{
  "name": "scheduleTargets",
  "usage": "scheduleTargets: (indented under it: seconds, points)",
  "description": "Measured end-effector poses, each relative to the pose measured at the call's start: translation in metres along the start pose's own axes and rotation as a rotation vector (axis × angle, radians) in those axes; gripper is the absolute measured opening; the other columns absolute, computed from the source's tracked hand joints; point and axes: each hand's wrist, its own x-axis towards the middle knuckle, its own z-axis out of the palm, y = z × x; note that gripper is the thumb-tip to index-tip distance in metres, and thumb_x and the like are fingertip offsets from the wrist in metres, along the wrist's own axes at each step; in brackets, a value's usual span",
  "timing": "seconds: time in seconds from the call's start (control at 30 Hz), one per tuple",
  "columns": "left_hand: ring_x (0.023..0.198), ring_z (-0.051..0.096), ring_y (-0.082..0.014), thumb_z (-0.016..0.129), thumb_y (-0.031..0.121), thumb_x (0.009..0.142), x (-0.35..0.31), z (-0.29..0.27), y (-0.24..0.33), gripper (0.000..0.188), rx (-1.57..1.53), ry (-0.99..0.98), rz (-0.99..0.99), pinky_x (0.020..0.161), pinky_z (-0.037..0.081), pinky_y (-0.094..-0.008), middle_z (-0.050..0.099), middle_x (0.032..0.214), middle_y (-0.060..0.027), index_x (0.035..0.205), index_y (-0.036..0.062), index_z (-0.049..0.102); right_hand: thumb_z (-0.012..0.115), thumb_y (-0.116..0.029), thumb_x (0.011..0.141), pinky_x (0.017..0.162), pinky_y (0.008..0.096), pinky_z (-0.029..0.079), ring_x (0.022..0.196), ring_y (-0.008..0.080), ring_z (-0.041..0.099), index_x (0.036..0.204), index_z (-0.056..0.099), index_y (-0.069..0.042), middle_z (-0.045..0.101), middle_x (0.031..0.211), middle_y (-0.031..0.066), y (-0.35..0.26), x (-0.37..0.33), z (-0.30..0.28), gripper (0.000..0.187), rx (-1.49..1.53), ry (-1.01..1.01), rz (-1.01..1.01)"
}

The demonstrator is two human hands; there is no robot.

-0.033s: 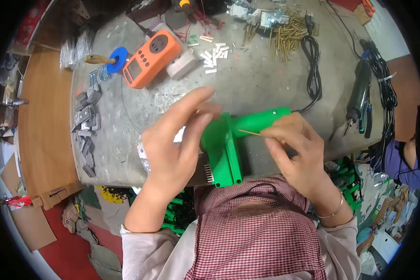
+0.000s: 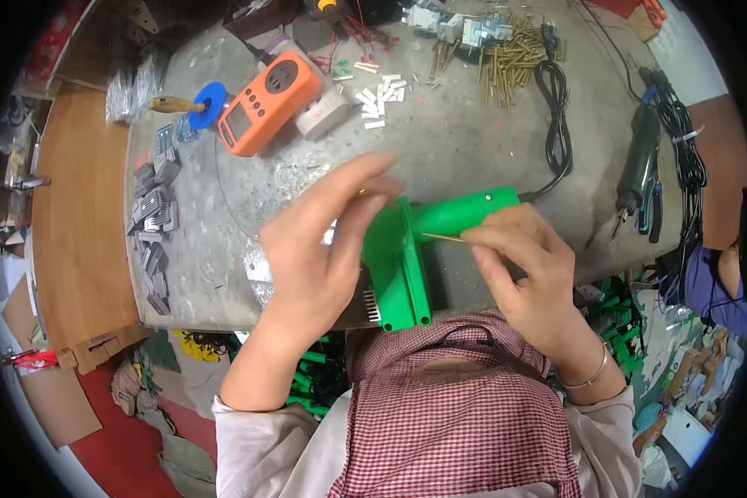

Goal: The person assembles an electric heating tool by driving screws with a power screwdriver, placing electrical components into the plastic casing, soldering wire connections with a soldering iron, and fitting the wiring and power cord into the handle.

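Observation:
A green plastic tool housing point(image 2: 402, 282) stands at the table's front edge, its round handle point(image 2: 465, 214) pointing right and a black power cord point(image 2: 556, 124) leaving the handle's end. Pale comb-like teeth point(image 2: 372, 305) show at its lower left side. My right hand point(image 2: 527, 274) pinches a long thin brass-coloured screw point(image 2: 444, 237) between thumb and forefinger; the screw points left, in front of the handle, toward the housing. My left hand point(image 2: 307, 249) is beside the housing's left side, fingers curved and thumb apart from the forefinger. Its other fingers are partly hidden.
At the back lie a pile of brass-coloured screws point(image 2: 510, 62) and small white strips point(image 2: 380, 100). An orange socket meter point(image 2: 266, 108) stands left of them, near a blue spool point(image 2: 209, 106). Grey finned blocks point(image 2: 151, 207) line the left edge; a dark hand tool point(image 2: 639, 158) lies right.
My left hand has shifted slightly right, its fingertips closer to the housing's top. The right hand and its screw have barely moved.

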Motion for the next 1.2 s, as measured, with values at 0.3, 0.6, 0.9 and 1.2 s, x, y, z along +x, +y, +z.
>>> scheduleTargets:
  seconds: [0.3, 0.6, 0.9, 1.2]
  points:
    - [0.07, 0.067, -0.0236, 0.062, -0.006, 0.078, 0.016, 0.024, -0.013, 0.037, 0.297, -0.175, 0.323, 0.063, 0.053, -0.0311, 0.064, 0.079, -0.009, 0.113, 0.0049, 0.063, 0.067, 0.005, 0.079, 0.065, 0.0305, 0.052, 0.075, 0.0228, 0.065, 0.096, 0.069, -0.006, 0.064, 0.091, 0.0094, -0.009, -0.013, 0.015, 0.021, 0.107, 0.033, 0.051]
    - [0.068, 0.056, -0.0237, 0.066, 0.007, 0.069, 0.02, 0.048, -0.011, 0.031, 0.461, -0.298, 0.461, 0.058, 0.045, -0.0376, 0.056, 0.076, -0.0047, 0.1, 0.0097, 0.067, 0.065, -0.002, 0.089, 0.06, 0.0246, 0.05, 0.068, 0.0059, 0.062, 0.085, 0.058, 0.001, 0.066, 0.074, 0.0046, 0.008, -0.021, 0.046, 0.009, 0.727, 0.108, 0.746]
    - [0.073, 0.06, -0.0293, 0.075, 0.01, 0.068, 0.024, 0.043, -0.004, 0.026, 0.473, -0.336, 0.3, 0.063, 0.049, -0.0382, 0.06, 0.081, -0.0074, 0.094, 0.0069, 0.068, 0.066, -0.023, 0.09, 0.069, 0.0375, 0.053, 0.074, 0.0259, 0.066, 0.107, 0.068, -0.008, 0.067, 0.09, 0.01, 0.018, -0.004, -0.032, 0.024, 0.026, 0.019, 0.132]
    - [0.063, 0.063, -0.0318, 0.066, 0.003, 0.079, 0.016, 0.039, -0.01, 0.009, 0.369, -0.266, -0.046, 0.052, 0.05, -0.0408, 0.061, 0.08, -0.0093, 0.087, 0.0041, 0.061, 0.078, -0.023, 0.077, 0.068, 0.0371, 0.049, 0.073, 0.0269, 0.06, 0.14, 0.046, -0.008, 0.061, 0.086, 0.0138, 0.123, 0.001, -0.153, 0.073, -0.825, 0.276, 0.643]
